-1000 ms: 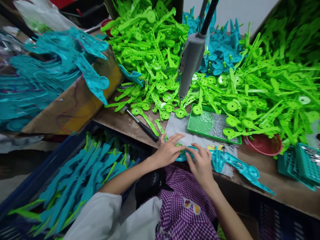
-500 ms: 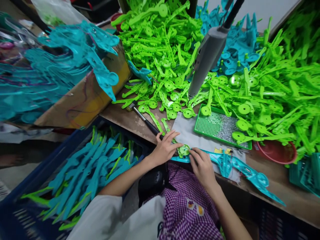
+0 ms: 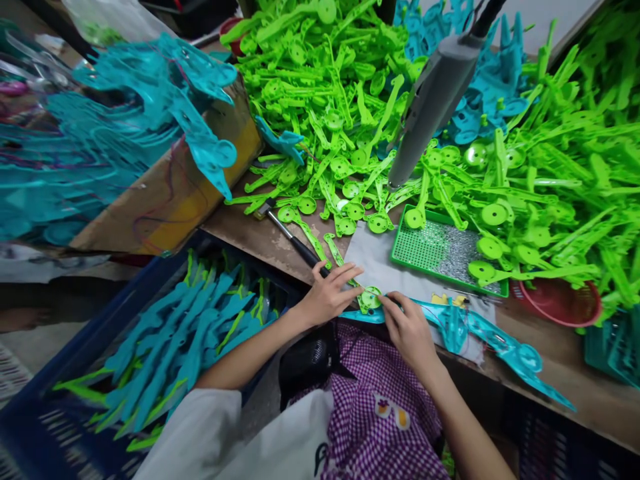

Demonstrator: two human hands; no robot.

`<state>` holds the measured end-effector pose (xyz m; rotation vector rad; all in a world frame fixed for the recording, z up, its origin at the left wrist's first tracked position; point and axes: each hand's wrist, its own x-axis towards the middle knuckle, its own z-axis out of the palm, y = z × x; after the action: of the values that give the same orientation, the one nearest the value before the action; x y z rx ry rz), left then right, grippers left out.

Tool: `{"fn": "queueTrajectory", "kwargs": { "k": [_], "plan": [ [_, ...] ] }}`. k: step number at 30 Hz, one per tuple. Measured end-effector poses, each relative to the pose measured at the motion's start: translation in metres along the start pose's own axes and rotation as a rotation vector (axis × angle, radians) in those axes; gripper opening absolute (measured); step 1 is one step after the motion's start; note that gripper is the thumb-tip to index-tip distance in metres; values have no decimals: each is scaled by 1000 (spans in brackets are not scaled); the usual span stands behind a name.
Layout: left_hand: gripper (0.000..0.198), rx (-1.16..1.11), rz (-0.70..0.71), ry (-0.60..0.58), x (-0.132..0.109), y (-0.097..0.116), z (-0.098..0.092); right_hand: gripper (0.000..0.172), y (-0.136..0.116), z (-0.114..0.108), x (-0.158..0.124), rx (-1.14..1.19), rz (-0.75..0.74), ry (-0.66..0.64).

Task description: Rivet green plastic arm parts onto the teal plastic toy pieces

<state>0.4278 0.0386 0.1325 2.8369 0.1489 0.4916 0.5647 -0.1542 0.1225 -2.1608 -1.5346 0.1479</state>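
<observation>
A lime-green plastic arm with a round, hollow end (image 3: 370, 299) lies on a long turquoise plastic part (image 3: 453, 323) at the table's front edge. My left hand (image 3: 330, 293) is closed on the green arm from the left, its fingers reaching over the narrow section. From the right, my right hand (image 3: 407, 327) lies over the turquoise part, with thumb and index finger pinched together at the rim of the round end. Whatever is between those fingertips is too small to make out. Thin wires run along the turquoise part.
A grey power screwdriver (image 3: 433, 110) hangs above the table. A green tray (image 3: 425, 268) of small metal pieces, a hammer (image 3: 295, 243) and a red basket (image 3: 560, 303) stand around. Green parts (image 3: 325, 87) are heaped behind; a blue crate (image 3: 165, 277) and a cardboard box (image 3: 165, 193) flank the left.
Both hands stay at the round end, with the right fingertips shifting only slightly. The view has moved a little, so the hanging screwdriver appears farther right and higher.
</observation>
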Motion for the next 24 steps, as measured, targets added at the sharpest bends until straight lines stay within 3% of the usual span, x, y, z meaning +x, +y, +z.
{"fn": "queueTrajectory", "kwargs": {
  "k": [3,9,14,24],
  "plan": [
    [25,28,91,-24,-3,-7,-1,33,5,-2,-2,52,-8,-3],
    [31,1,59,-52,-8,-11,3,34,10,-1,-11,99,-37,45],
    [28,5,43,-62,-8,-9,4,21,3,-1,-3,141,114,141],
    [26,-7,38,-33,-9,-7,9,10,-3,3,23,30,225,65]
  ]
}}
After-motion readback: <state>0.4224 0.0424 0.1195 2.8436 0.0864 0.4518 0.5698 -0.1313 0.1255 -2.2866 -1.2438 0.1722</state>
